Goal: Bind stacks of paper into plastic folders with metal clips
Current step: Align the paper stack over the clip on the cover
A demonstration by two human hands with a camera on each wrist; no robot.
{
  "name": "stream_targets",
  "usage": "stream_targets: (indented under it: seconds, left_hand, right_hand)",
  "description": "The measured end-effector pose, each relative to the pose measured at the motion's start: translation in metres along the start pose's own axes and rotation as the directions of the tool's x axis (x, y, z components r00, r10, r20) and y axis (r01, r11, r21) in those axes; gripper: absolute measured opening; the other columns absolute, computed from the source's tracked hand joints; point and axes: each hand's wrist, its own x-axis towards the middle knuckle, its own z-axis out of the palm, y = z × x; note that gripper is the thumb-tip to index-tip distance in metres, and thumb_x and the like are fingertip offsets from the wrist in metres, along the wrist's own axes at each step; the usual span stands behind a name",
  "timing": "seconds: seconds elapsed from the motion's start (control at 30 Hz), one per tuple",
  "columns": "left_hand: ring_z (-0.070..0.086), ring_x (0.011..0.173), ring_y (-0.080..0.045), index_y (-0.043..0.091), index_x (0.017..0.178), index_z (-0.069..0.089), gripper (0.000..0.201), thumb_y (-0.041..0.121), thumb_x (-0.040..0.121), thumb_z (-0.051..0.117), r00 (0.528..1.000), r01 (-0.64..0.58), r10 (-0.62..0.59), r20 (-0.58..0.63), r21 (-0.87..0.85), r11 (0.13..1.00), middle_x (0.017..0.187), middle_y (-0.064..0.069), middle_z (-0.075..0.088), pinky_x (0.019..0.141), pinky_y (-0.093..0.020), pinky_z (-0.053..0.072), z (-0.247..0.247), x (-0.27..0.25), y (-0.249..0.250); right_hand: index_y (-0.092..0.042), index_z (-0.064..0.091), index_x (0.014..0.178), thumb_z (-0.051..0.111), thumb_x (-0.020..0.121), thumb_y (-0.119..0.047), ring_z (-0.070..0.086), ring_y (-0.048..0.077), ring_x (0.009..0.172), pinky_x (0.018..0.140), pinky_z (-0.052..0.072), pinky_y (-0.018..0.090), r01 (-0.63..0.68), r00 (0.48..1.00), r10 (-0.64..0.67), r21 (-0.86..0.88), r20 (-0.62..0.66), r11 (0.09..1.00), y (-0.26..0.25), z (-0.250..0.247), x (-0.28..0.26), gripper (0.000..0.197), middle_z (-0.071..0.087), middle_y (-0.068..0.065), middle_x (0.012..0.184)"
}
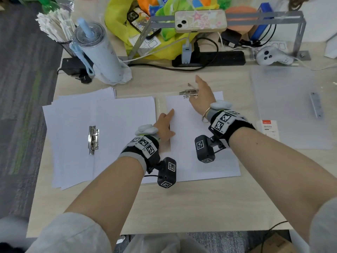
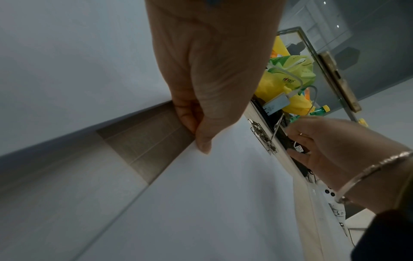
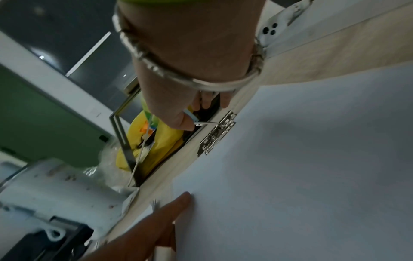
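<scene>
A white paper stack (image 1: 200, 143) lies in an open clear folder (image 1: 159, 106) at the table's middle. At the stack's top edge sits a metal clip (image 1: 189, 93), its lever (image 1: 191, 85) raised. My right hand (image 1: 201, 94) hovers over the clip's right end with fingers stretched out; in the right wrist view the thumb (image 3: 184, 121) touches the lever tip (image 3: 201, 123). My left hand (image 1: 165, 125) presses a straight index finger on the stack's left edge (image 2: 203, 148). A second metal clip (image 1: 93, 137) lies on the white sheets (image 1: 73, 115) to the left.
Another clear folder (image 1: 284, 106) with a metal strip (image 1: 316, 105) lies at the right. Behind the work area stand a tumbler (image 1: 102, 52), a power strip (image 1: 209, 58), a phone on a metal stand (image 1: 200, 21), a yellow bag (image 1: 116, 21) and a white controller (image 1: 271, 56).
</scene>
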Motion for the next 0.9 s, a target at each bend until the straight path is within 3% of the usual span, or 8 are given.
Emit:
stream_targets:
  seconds: [0.1,0.2,0.4,0.73,0.9]
  left_hand:
    - [0.050,0.112,-0.029,0.022,0.153,0.004,0.085,0.016,0.090,0.060,1.000,0.000,0.000,0.016,0.000,1.000,0.134,-0.011,0.036,0.096,-0.034,0.040,-0.002,0.001,-0.001]
    - [0.050,0.112,-0.029,0.022,0.153,0.003,0.085,0.017,0.090,0.060,1.000,-0.001,0.002,0.026,-0.009,1.000,0.134,-0.011,0.036,0.097,-0.034,0.041,-0.003,0.000,-0.001]
    - [0.050,0.114,-0.030,0.020,0.153,0.005,0.084,0.015,0.089,0.060,1.000,-0.014,0.014,0.016,-0.014,1.000,0.134,-0.011,0.036,0.097,-0.034,0.041,-0.003,0.000,-0.002]
    - [0.050,0.115,-0.030,0.020,0.153,0.003,0.084,0.016,0.090,0.058,1.000,-0.010,0.010,0.019,-0.003,1.000,0.137,-0.012,0.034,0.093,-0.032,0.040,-0.003,-0.001,0.000]
    - [0.049,0.115,-0.030,0.021,0.153,0.002,0.084,0.016,0.090,0.058,1.000,-0.009,0.009,0.023,0.001,1.000,0.136,-0.012,0.034,0.092,-0.032,0.040,-0.003,-0.001,0.000]
  right_hand:
    - [-0.011,0.015,0.151,0.052,0.087,-0.008,0.016,0.021,0.146,0.119,0.018,0.030,0.078,0.988,-0.053,-0.171,0.144,0.982,0.002,0.010,0.002,0.074,0.017,0.006,0.158]
    - [-0.013,0.004,0.152,0.057,0.088,-0.015,0.010,0.019,0.148,0.120,0.015,0.031,0.130,0.978,-0.078,-0.276,0.193,0.952,0.005,0.013,0.002,0.083,0.008,0.005,0.160]
    - [-0.012,-0.009,0.151,0.074,0.071,-0.047,-0.001,0.024,0.149,0.121,0.013,0.038,0.220,0.941,-0.046,-0.503,0.335,0.836,0.007,0.023,-0.002,0.120,-0.007,0.007,0.160]
    - [-0.007,0.004,0.151,0.080,0.068,-0.040,0.007,0.031,0.147,0.121,0.012,0.045,0.234,0.937,-0.010,-0.603,0.350,0.762,-0.012,0.026,0.004,0.117,0.005,0.014,0.159]
    - [-0.007,-0.001,0.151,0.076,0.065,-0.054,0.002,0.029,0.148,0.121,0.010,0.041,0.251,0.925,0.013,-0.637,0.381,0.729,-0.004,0.029,0.003,0.124,0.001,0.012,0.159]
